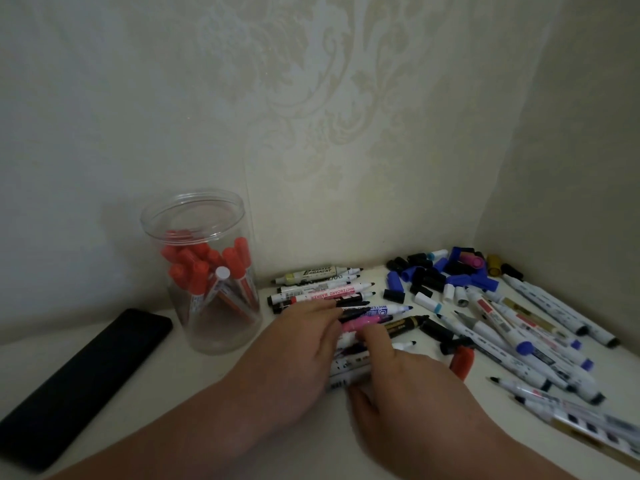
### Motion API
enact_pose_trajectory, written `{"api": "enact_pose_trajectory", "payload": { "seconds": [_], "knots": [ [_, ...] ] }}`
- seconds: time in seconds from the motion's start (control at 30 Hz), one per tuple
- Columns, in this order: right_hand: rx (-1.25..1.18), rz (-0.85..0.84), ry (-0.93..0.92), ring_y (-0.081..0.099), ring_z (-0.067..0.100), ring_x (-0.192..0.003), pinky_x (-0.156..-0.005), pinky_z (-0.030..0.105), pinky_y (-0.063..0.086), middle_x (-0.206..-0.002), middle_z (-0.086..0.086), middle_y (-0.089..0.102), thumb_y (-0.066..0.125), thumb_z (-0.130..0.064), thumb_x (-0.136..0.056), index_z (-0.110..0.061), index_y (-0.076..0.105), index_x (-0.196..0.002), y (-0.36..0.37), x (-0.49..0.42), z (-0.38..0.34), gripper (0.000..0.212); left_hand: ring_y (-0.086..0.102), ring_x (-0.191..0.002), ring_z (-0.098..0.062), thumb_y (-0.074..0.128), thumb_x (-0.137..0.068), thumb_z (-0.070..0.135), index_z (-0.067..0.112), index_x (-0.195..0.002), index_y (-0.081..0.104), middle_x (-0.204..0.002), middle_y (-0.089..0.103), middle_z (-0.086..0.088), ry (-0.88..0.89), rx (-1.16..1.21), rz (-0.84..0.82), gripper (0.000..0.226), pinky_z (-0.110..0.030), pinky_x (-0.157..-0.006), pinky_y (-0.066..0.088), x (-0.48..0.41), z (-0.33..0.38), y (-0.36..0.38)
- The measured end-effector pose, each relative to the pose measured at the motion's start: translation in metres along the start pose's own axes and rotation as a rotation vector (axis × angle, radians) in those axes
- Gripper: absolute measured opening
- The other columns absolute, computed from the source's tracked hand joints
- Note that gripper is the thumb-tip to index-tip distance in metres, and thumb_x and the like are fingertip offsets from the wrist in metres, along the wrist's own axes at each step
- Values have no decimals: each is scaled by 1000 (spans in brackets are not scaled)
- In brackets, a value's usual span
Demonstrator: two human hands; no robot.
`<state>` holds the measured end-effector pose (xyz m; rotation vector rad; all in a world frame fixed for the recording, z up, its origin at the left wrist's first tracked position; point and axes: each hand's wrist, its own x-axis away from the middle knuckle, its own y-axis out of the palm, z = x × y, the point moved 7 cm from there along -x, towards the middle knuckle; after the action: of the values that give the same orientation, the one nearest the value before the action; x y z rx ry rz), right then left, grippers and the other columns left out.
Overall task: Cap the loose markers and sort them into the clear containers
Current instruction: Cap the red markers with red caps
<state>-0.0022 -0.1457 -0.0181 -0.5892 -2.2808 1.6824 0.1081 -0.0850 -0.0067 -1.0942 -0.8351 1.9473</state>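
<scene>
Both hands are low over the table [156, 375], and the left hand [304, 344] and right hand [408, 379] cover half the uncapped marker row [322, 292]. A clear jar [207, 334], upright to their left, holds red-capped markers [201, 268]. Loose caps [436, 271] heap in the corner. Fingertips meet at a pink marker [360, 322], too blurred to tell a pinch.

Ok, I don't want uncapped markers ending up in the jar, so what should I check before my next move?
1. Clear jar upright and open: ok.
2. Centre markers by the left hand capped: not ok, tips bare.
3. Loose caps lying free at the back right: ok.
4. Right hand has a firm hold on the pink marker: cannot tell, blurred.
5. Second clear container in view: not ok, only one seen.
</scene>
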Motion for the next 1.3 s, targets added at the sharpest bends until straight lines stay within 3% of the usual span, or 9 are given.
{"api": "enact_pose_trajectory", "payload": {
  "seconds": [0.1,0.2,0.43,0.57,0.77,0.9,0.97,1.13,1.3],
  "knots": [
    [96,-62,7,64,7,-91,-93,35,49,-112,-12,66,40,-50,-99,-43,-28,-145,3,-4,-3,82,38,-116,14,36,-107,29,30,-132,61,-129,53,23,60,39,-12,35,4,-98,19,-1,6,3],
    [129,-238,38,59,15,-117,-104,33,41,-139,-2,57,38,-44,-104,-34,-23,-152,14,-11,-1,78,54,-98,-2,41,-103,25,23,-110,67,-106,64,11,65,53,-26,27,-17,-88,41,1,10,6],
    [70,-124,3,62,10,-87,-82,28,50,-117,-7,66,38,-52,-100,-43,-38,-140,6,-4,-4,87,53,-114,8,52,-101,14,32,-123,60,-120,59,21,-128,153,183,30,-7,-96,39,0,-13,-20],
    [90,-94,-138,62,17,-94,-76,30,48,-114,-6,64,33,-45,-102,-54,-18,-147,3,1,-12,68,54,-118,8,53,-100,13,34,-128,58,-126,61,21,-208,150,133,36,-13,-102,40,6,-23,-44],
    [134,-68,-136,62,18,-101,-83,34,48,-123,-6,63,32,-47,-101,-46,-9,-152,6,-5,-6,65,39,-111,23,47,-94,59,49,-122,42,-120,42,35,-224,31,-172,31,-2,-95,32,35,-19,-29],
    [114,-75,-55,61,17,-106,-86,31,49,-131,-4,60,35,-51,-100,-39,-7,-155,12,-10,1,71,4,-150,5,12,-68,97,38,-158,6,-163,5,26,-265,7,-263,108,-25,-124,13,52,-21,9],
    [107,-60,-37,61,13,-104,-82,28,47,-127,-8,61,35,-52,-99,-36,-9,-156,12,-10,2,73,-11,-150,3,9,-71,88,34,-157,-8,-158,-11,28,-308,-30,-305,103,-23,-124,1,53,-21,15],
    [100,-29,-54,61,9,-95,-79,28,51,-118,-13,63,36,-51,-98,-40,-11,-155,9,-6,1,75,43,-127,9,40,-101,49,42,-141,43,-139,48,23,-234,164,-94,41,-8,-103,33,39,-23,-17],
    [84,-19,-77,49,8,-77,-62,27,37,-106,-12,63,34,-48,-101,-37,-7,-156,5,-3,-2,70,59,-112,-14,51,-98,11,22,-126,67,-123,65,0,-156,-207,-166,33,-18,-91,42,-6,-16,-28]
  ]
}}
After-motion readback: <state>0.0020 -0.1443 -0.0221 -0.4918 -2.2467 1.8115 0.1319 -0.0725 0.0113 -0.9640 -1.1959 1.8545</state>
